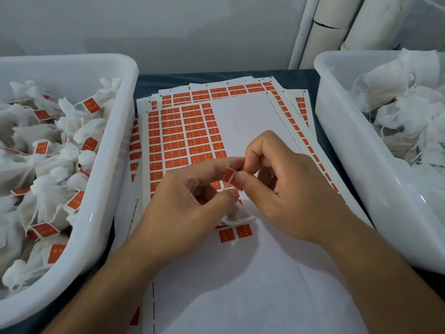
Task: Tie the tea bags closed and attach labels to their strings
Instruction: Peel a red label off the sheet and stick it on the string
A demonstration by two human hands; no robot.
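Note:
A small red label point(229, 176) is pinched between the fingertips of my left hand point(185, 201) and my right hand point(279, 182), just above the label sheets. A white tea bag point(237, 216) lies on the paper right under my hands, partly hidden by my left hand. Its string is too thin to make out. The top label sheet point(187, 138) carries rows of red labels on its left half; its right half is bare white backing.
A white tub point(103, 213) at the left holds several tied tea bags with red labels. Another white tub point(361, 165) at the right holds several unlabelled tea bags. More label sheets are stacked beneath. White pipes stand at the back right.

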